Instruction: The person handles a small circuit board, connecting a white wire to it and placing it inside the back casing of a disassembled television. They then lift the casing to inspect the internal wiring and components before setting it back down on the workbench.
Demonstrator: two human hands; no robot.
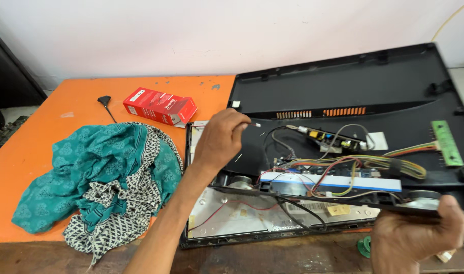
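Left hand [223,136]: pinches a thin white-tipped tool [253,124] – long axis sideways, tip pointing right.
Right hand [417,236]: grasps the black back cover [343,91] (lower edge) – raised off the panel [242,218].

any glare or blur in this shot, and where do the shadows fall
Head view: soft, even light, with only faint shadows under the teal cloth; mild sheen on the metal panel; the right hand at the frame edge looks slightly soft; the left hand and wires are sharp.

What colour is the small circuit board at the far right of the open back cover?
Green; the small circuit board shows best in the head view.
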